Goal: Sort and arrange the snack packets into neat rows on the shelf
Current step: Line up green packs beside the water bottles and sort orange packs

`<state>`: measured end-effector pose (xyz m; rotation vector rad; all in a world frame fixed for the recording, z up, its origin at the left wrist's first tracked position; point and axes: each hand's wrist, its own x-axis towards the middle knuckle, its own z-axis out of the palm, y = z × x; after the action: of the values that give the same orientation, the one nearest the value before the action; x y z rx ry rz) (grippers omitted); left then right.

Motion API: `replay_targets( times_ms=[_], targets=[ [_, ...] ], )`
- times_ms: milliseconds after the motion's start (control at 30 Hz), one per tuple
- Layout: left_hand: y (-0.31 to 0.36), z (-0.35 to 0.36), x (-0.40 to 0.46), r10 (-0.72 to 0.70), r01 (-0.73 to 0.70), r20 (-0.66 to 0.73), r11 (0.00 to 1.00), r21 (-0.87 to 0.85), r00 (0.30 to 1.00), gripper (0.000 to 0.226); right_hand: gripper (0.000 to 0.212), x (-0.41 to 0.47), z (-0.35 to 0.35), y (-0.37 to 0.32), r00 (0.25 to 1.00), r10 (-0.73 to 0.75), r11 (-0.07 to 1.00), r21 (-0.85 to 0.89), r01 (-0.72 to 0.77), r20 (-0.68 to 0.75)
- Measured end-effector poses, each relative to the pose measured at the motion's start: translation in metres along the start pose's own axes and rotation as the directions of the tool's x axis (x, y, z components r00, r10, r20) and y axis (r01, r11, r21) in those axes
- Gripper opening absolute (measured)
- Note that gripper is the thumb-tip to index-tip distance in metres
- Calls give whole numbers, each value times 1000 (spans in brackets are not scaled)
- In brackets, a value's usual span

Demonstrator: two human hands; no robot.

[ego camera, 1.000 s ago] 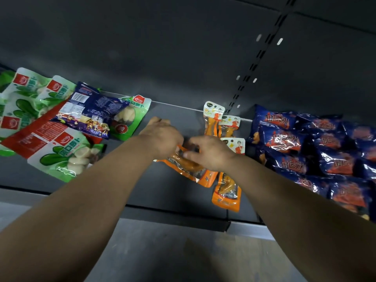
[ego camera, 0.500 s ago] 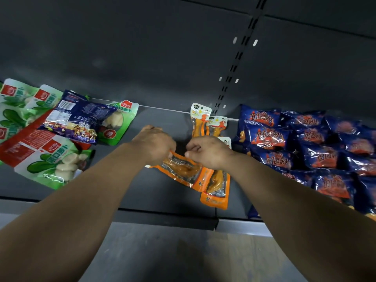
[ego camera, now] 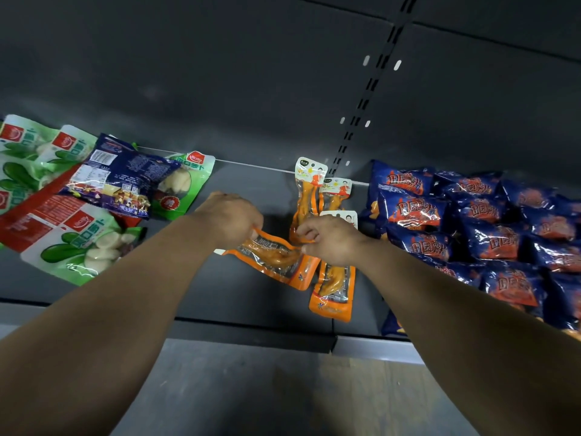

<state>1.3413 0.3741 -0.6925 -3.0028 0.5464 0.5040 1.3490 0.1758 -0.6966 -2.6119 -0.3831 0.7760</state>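
Observation:
An orange snack packet (ego camera: 276, 259) lies slanted on the dark shelf (ego camera: 239, 287). My left hand (ego camera: 231, 218) pinches its left end and my right hand (ego camera: 330, 239) pinches its right edge. Another orange packet (ego camera: 333, 287) lies lengthwise under my right hand, near the shelf front. Two more orange packets (ego camera: 309, 190) stand in a row behind it, toward the back wall.
Green and white packets (ego camera: 78, 247) lie loosely at the left with a dark blue packet (ego camera: 122, 180) across them. Several blue and red packets (ego camera: 471, 228) are stacked in rows at the right. The shelf's front lip (ego camera: 251, 333) runs below my arms.
Both hands have drawn closer together on the slanted orange packet and lifted its left end a little. The other packets have stayed where they were.

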Motion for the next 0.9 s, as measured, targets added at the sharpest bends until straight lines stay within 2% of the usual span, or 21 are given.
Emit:
replay_targets(
  times_ms=[200,367,500,600,733,833,900],
  targets=[
    [-2,-2,-4,3,-3,-1,1000,0,1000,18,50,-2,-2,1,998,10,995,-101,-3,68],
    [5,-4,-3,28,-28,-20,999,-20,999,19,59,-3,-2,0,994,9,998,-67,-2,105],
    [4,-11,-3,27,-28,-46,999,-29,999,19,68,-8,-2,0,985,22,988,-154,5,168],
    [7,-14,-4,41,-43,-67,999,-20,997,19,63,-13,-3,1,985,22,986,-164,6,172],
    [11,-12,-3,42,-43,-72,999,-9,997,21,53,-14,0,4,975,66,998,-25,-63,213],
    [13,-11,-2,47,-47,-85,999,1,995,23,62,-16,1,7,971,99,992,49,-112,216],
    [12,-11,-3,37,-44,-124,998,-54,992,25,65,-17,1,9,973,101,987,98,-124,205]
  ],
)
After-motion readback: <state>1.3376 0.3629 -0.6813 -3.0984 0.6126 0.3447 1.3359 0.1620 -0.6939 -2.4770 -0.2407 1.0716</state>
